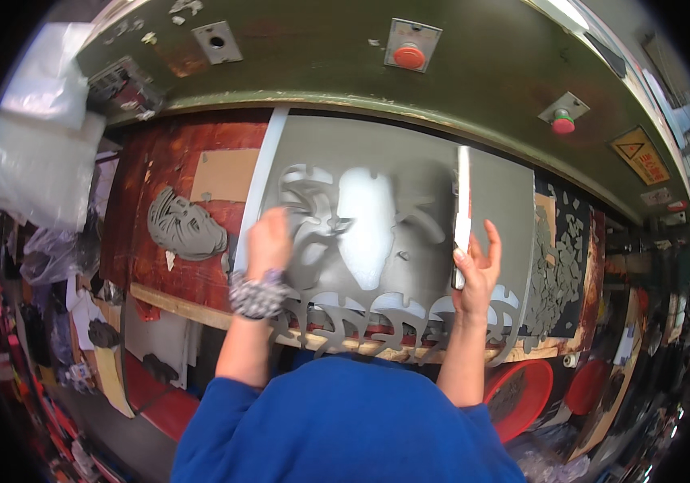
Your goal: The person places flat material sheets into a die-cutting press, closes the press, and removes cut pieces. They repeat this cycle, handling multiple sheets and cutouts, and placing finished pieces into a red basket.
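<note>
A grey sheet (417, 137) of foam or rubber lies across the press table, with cut-out shapes showing white beneath. My right hand (478, 270) grips the lower part of a flat, narrow board with a white edge (463, 193), upright and seen edge-on, between thumb and fingers. Over the sheet's left side is my left hand (268, 241), with a patterned band on its wrist. Motion smears its fingers, so I cannot make out whether they hold anything. Beside it are blurred grey strips (309, 197) around the openings. Curved offcut strips (397, 322) hang along the near edge.
Stacked grey cut pieces (184, 225) rest on the red-brown board (232, 129) at left. Small grey scraps (554, 274) cover the right end. A green machine beam (305, 56) with a red button (409, 55) spans the far side. A red bucket (534, 386) stands near right.
</note>
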`<control>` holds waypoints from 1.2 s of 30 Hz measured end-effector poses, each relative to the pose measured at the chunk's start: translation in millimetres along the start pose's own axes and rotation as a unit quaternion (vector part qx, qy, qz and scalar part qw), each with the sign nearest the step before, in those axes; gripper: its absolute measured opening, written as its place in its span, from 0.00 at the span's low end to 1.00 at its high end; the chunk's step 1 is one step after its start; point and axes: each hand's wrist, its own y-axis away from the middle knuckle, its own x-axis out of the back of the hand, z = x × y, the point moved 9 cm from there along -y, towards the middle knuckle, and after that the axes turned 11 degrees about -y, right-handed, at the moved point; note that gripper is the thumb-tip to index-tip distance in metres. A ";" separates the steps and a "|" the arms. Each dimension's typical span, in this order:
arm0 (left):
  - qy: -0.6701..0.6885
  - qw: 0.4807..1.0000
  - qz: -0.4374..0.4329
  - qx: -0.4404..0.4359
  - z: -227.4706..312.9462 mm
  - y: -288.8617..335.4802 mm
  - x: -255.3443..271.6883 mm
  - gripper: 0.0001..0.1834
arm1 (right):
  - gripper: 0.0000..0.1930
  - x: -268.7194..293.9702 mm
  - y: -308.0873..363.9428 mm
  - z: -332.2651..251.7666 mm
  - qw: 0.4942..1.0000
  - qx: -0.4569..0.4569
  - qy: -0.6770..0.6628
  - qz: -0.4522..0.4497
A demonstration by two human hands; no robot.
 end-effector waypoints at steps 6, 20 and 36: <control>0.313 0.944 0.007 0.101 -73.9 15.4 28.4 0.17 | 0.46 -4.2 12.7 -41.8 0.944 0.140 0.299 -0.020; -0.006 0.981 0.189 0.047 -109.1 75.1 34.6 0.13 | 0.63 -35.5 -50.0 28.8 0.796 0.157 0.568 -0.138; -0.044 0.975 0.209 0.061 -59.2 -91.0 -16.1 0.15 | 0.52 -12.7 -186.5 -132.8 0.725 0.405 0.519 0.205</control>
